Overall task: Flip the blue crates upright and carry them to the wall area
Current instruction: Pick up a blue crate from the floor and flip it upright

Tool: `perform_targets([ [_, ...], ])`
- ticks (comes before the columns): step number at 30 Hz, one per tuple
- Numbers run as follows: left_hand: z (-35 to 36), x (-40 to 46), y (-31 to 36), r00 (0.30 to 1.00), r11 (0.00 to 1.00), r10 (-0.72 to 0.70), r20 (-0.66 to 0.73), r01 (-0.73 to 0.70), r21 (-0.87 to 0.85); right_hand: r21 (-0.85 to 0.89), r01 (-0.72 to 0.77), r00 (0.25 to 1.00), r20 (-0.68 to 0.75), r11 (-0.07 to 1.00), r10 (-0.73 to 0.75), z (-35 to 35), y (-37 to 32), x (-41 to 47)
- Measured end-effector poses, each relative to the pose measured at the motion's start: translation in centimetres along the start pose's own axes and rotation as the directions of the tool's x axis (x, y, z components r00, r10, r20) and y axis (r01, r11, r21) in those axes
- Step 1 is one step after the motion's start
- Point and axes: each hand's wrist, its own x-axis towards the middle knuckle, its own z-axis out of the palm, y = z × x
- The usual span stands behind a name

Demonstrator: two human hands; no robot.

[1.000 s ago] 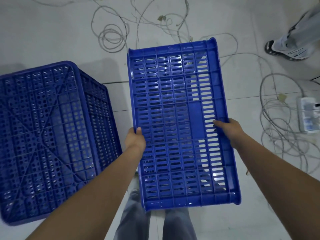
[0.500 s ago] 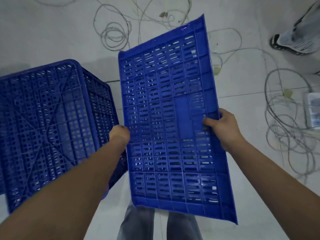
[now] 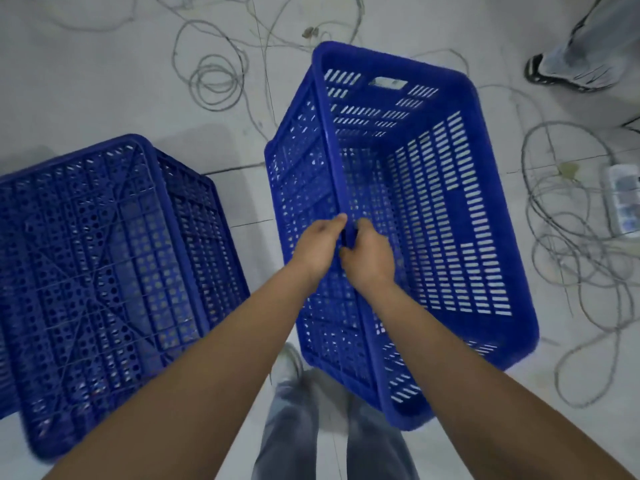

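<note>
Crate [image 3: 433,216] mid-flip, tilted; left hand [image 3: 317,245] and right hand [image 3: 369,258] both grip its near rim. Next: level it, regrip for carrying.

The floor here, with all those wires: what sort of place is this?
Probably a workroom or storage space, not a home: pale floor tiles strewn with loose cables, a power strip, and blue plastic crates.

Floor [image 3: 86,81]: pale grey tiles, thin dark joints. Cables [image 3: 214,81]: grey, loose coils at top centre and at right. Power strip [image 3: 621,199]: white, at right edge among cables. Light: even, soft shadows.
</note>
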Motion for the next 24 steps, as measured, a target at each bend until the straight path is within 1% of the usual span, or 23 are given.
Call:
perform_targets([
  [1,0.3,0.1,0.1,1.0,1.0,0.006,-0.004,-0.006,0.002,0.007,0.018,1.0,0.015,1.0,-0.018,1.0,-0.2,-0.1],
  [3,0.2,0.9,-0.1,0.998,1.0,-0.013,-0.059,0.013,0.008,-0.009,0.025,0.998,0.051,1.0,-0.025,2.5,-0.8,-0.2],
  [6,-1.2,2.8,-1.1,0.978,0.986,-0.011,-0.207,0.045,0.159,-0.01,0.029,0.993,0.116,1.0,-0.028,4.2,-1.8,-0.2],
  [9,-3.1,4.7,-1.8,0.959,0.95,-0.021,-0.281,0.107,0.294,0.066,0.04,0.98,0.193,0.997,-0.053,6.1,-2.3,-0.1],
  [11,-4.4,5.5,-2.5,0.945,0.915,-0.03,-0.327,0.157,0.371,0.127,0.042,0.957,0.28,0.991,-0.076,6.8,-2.2,0.3],
  [13,-5.8,6.3,-3.5,0.934,0.914,-0.055,-0.354,0.19,0.357,0.144,0.076,0.927,0.354,0.987,-0.123,6.8,-1.7,1.1],
  [15,-6.8,6.7,-4.6,0.928,0.928,-0.104,-0.358,0.22,0.299,0.11,0.098,0.919,0.37,0.989,-0.132,5.7,-0.3,2.4],
  [17,-7.8,7.2,-5.7,0.922,0.946,-0.166,-0.349,0.248,0.207,0.057,0.073,0.955,0.284,0.996,-0.087,3.7,2.1,3.8],
  [19,-8.5,7.7,-6.5,0.919,0.958,-0.202,-0.339,0.258,0.127,-0.011,0.031,0.994,0.103,0.999,-0.03,1.3,5.2,5.2],
  [20,-8.8,7.8,-6.8,0.917,0.96,-0.212,-0.337,0.26,0.104,-0.052,0.006,1.0,0.006,0.999,-0.005,0.0,6.8,5.7],
  [22,-9.0,7.7,-7.3,0.918,0.964,-0.221,-0.33,0.257,0.072,-0.089,-0.056,0.985,-0.167,0.994,0.04,-2.0,9.7,6.4],
  [23,-9.1,7.7,-7.5,0.917,0.963,-0.227,-0.329,0.262,0.066,-0.091,-0.097,0.972,-0.224,0.991,0.075,-2.7,10.8,6.6],
  [24,-9.2,7.7,-7.7,0.919,0.964,-0.226,-0.325,0.259,0.063,-0.088,-0.147,0.961,-0.25,0.985,0.121,-3.3,11.8,6.8],
])
